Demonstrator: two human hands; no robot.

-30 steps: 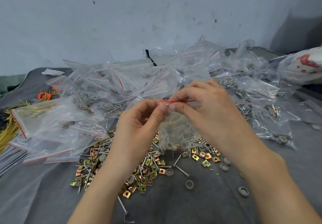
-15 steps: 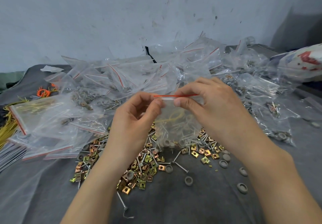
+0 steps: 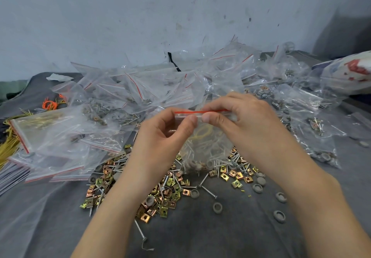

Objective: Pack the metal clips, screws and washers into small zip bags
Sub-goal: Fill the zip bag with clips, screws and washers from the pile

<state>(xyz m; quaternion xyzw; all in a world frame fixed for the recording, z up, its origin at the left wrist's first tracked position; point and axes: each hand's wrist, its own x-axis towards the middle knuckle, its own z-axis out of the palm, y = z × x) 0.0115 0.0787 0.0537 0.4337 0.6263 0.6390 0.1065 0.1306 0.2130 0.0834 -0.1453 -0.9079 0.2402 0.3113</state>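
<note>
Red-edged clear plastic is sitting at the centre of the frame: a small zip bag [image 3: 208,145], already loaded with hardware and a yellow loop, is hanging between both hands just above the loose heap. The left hand [image 3: 160,137] is pinching the bag's red zip strip [image 3: 200,111], its grip clamped on the plastic. The right hand [image 3: 249,125] is pinching the same strip just beside it, grip likewise clamped. Sealing appears to be the step in hand. The next move is probably calling for both pinches to run outward along the strip until it closes end to end. Metal clips [image 3: 166,195], screws [image 3: 207,190] and washers [image 3: 258,188] are lying loose on the grey surface [image 3: 200,237] at lower centre, waiting for further bags.
</note>
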